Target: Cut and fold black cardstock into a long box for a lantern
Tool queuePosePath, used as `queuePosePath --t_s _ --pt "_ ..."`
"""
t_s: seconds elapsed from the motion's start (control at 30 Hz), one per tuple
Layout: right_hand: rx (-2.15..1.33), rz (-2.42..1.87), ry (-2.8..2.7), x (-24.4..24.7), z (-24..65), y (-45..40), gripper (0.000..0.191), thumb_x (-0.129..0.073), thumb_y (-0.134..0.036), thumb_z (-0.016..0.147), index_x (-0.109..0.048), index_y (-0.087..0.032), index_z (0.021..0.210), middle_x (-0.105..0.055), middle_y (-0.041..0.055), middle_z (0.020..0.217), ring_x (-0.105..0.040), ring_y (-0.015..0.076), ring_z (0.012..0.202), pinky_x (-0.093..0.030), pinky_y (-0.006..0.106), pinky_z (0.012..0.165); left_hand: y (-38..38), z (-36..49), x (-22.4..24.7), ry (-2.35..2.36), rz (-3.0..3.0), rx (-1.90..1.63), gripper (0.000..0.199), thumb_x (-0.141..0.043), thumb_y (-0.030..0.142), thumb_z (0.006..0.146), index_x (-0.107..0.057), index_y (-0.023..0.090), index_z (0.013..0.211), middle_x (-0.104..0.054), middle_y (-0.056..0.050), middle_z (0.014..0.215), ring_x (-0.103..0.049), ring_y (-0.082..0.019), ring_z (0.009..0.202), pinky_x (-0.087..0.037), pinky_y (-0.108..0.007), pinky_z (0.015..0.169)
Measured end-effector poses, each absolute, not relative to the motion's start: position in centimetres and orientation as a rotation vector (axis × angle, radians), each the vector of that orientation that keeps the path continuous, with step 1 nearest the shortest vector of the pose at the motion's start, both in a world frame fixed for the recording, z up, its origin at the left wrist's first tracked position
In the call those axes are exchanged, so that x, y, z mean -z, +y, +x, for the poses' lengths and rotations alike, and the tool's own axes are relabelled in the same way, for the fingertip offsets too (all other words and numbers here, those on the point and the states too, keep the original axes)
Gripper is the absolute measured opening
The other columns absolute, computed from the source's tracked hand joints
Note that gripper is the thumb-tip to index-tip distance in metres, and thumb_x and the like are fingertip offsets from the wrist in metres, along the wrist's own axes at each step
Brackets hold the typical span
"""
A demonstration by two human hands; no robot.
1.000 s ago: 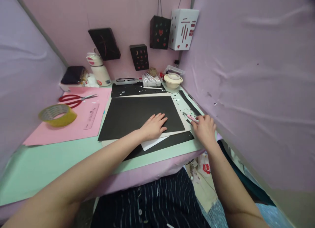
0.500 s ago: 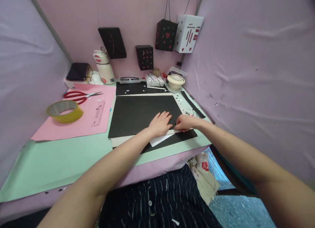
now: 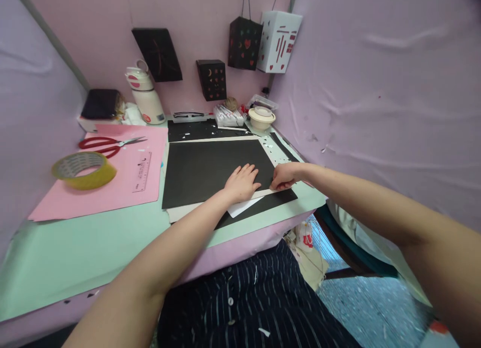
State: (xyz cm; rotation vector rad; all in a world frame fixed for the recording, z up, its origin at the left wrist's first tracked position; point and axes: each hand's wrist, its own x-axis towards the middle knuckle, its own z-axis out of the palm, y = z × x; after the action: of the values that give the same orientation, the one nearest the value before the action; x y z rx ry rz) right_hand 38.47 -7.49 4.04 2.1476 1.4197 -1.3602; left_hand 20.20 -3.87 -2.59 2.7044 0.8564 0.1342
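My left hand [image 3: 243, 182] lies flat with its fingers spread on a large sheet of black paper [image 3: 203, 167]. At that sheet's near right corner, my right hand [image 3: 284, 176] is curled closed. Whatever it may grip is hidden by its fingers. Beneath the black sheet is a pale board [image 3: 184, 212], showing along the near and far edges. A white piece of paper [image 3: 244, 207] pokes out under my left wrist. Lower still, another black sheet [image 3: 276, 202] sticks out toward me.
On the left, pink paper [image 3: 93, 203] carries red-handled scissors [image 3: 108, 145], yellow tape [image 3: 84, 171] and a clear ruler [image 3: 143, 171]. Behind stand a white bottle [image 3: 146, 97] and a lidded bowl [image 3: 262, 117]. A black lantern [image 3: 245, 43] and white lantern [image 3: 278, 42] hang above.
My right hand has slid slightly right along the near edge of the black sheet, still closed. My left hand stays flat on the sheet. The whole view has shifted a little.
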Motion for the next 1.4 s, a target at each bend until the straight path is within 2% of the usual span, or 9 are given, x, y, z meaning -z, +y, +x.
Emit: queuePosePath --t_s 0.27,0.47,0.67,0.87,1.03,1.2,1.4 --pt "1.349 2.262 1.316 -3.8 41.1 -8.2 0.018 -0.074 -0.019 0.072 -0.061 -0.011 0.062 -0.057 -0.0013 0.052 -0.045 0.0037 0.045 -0.038 0.015 0.046 -4.1 19.9 2.2 0.876 2.747 -0.147 0.058 -0.034 0.045 0.096 -0.037 0.013 0.144 -0.027 -0.010 0.157 -0.017 -0.024 0.146 -0.012 -0.042 0.118" --pt "1.367 2.312 1.237 -3.2 41.8 -8.5 0.021 -0.074 -0.021 0.071 -0.059 -0.011 0.060 -0.057 -0.0002 0.050 -0.044 0.0036 0.041 -0.037 0.014 0.042 -4.2 19.8 2.5 0.873 2.739 -0.150 0.060 -0.033 0.046 0.096 -0.036 0.013 0.145 -0.026 -0.011 0.157 -0.017 -0.024 0.147 -0.011 -0.043 0.119" --pt "1.333 2.326 1.237 -3.0 41.3 -8.7 0.017 -0.064 -0.011 0.073 -0.056 -0.013 0.057 -0.055 0.0025 0.050 -0.048 0.0061 0.043 -0.041 0.015 0.043 -4.3 19.7 2.7 0.889 2.751 -0.145 0.059 -0.031 0.048 0.095 -0.036 0.016 0.145 -0.027 -0.009 0.157 -0.016 -0.022 0.147 -0.013 -0.042 0.119" --pt "1.334 2.352 1.251 -3.1 40.8 -8.9 0.019 -0.063 -0.008 0.064 -0.051 -0.016 0.052 -0.051 0.0033 0.048 -0.048 0.0089 0.045 -0.041 0.017 0.040 -4.2 19.6 3.0 0.875 2.752 -0.149 0.062 -0.029 0.049 0.095 -0.034 0.013 0.146 -0.026 -0.010 0.158 -0.015 -0.023 0.147 -0.012 -0.042 0.119" --pt "1.354 2.370 1.244 -2.7 40.8 -8.8 0.021 -0.065 -0.010 0.058 -0.048 -0.019 0.051 -0.049 0.0056 0.048 -0.049 0.0130 0.047 -0.043 0.021 0.039 -4.2 19.6 3.0 0.869 2.743 -0.145 0.062 -0.028 0.050 0.095 -0.034 0.015 0.146 -0.025 -0.010 0.158 -0.014 -0.024 0.147 -0.013 -0.043 0.119" --pt "1.395 2.370 1.244 -2.4 41.1 -8.9 0.026 -0.069 -0.013 0.058 -0.046 -0.021 0.052 -0.047 0.0042 0.048 -0.048 0.0129 0.045 -0.042 0.024 0.039 -4.2 19.6 3.0 0.872 2.743 -0.143 0.061 -0.028 0.050 0.095 -0.034 0.017 0.145 -0.025 -0.009 0.158 -0.014 -0.023 0.147 -0.013 -0.042 0.119" --pt "1.355 2.342 1.282 -2.2 41.3 -9.2 0.015 -0.057 -0.010 0.063 -0.047 -0.018 0.055 -0.045 0.0007 0.047 -0.045 0.0096 0.042 -0.037 0.020 0.040 -4.1 19.7 3.3 0.875 2.746 -0.149 0.062 -0.028 0.051 0.095 -0.035 0.016 0.145 -0.025 -0.009 0.158 -0.015 -0.023 0.147 -0.013 -0.042 0.119"
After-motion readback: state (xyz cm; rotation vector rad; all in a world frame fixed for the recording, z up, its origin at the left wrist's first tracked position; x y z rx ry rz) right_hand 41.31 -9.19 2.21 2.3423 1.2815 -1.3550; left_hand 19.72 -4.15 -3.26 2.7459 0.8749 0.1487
